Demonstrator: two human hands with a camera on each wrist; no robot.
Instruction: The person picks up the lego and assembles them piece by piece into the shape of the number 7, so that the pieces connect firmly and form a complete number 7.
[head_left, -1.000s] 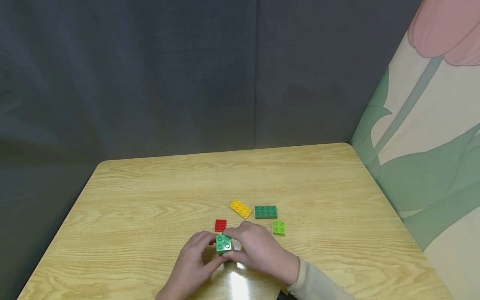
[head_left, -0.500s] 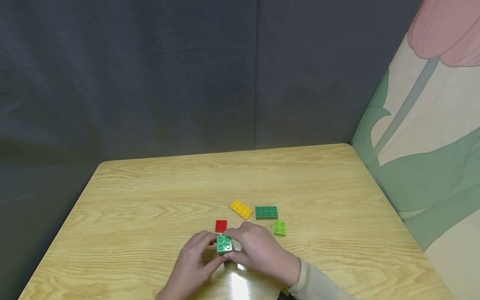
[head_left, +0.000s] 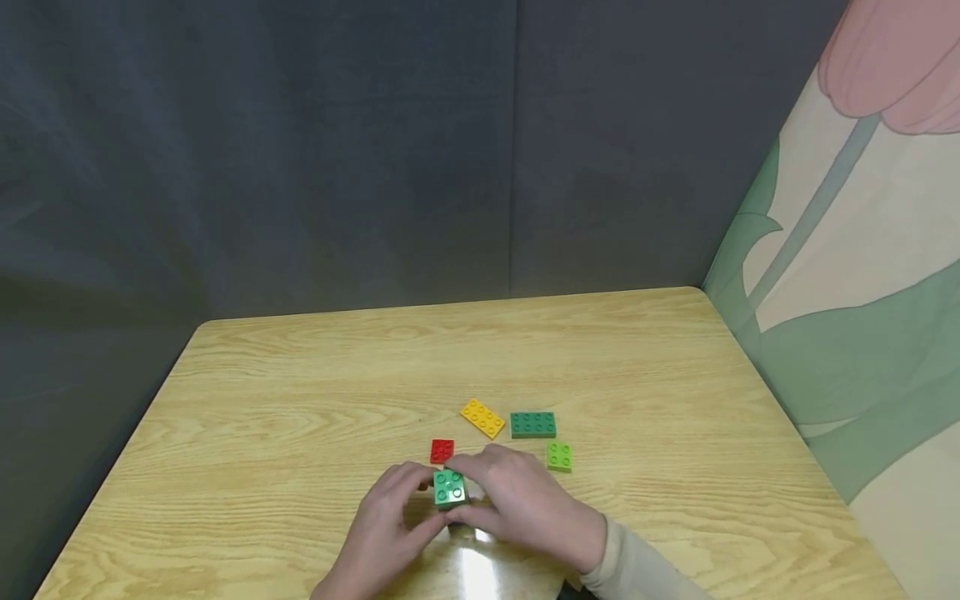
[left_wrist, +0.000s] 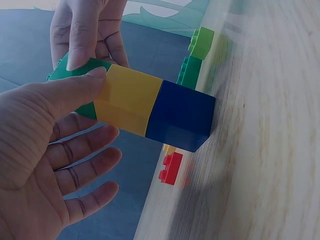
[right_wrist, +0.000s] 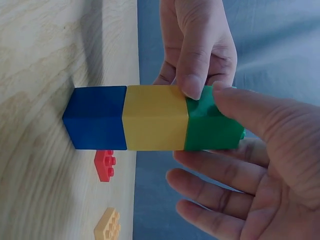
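A tower of three toy building bricks stands upright between my two hands at the front of the table. Its top brick is green (head_left: 450,490), the middle one yellow (right_wrist: 155,117) and the bottom one blue (left_wrist: 181,117), down at the tabletop. My left hand (head_left: 386,521) pinches the tower from the left, its thumb lying near the seam of green and yellow in the right wrist view. From the other side, my right hand (head_left: 521,504) pinches the green brick between thumb and fingers. Seen from above, the green brick hides the two below.
Just beyond the tower lies a small red brick (head_left: 442,452). Farther back are a long yellow brick (head_left: 482,418) and a long dark green brick (head_left: 533,425). A lime green brick (head_left: 559,457) lies right of my right hand. Dark cloth (head_left: 360,150) hangs behind the wooden table (head_left: 315,400).
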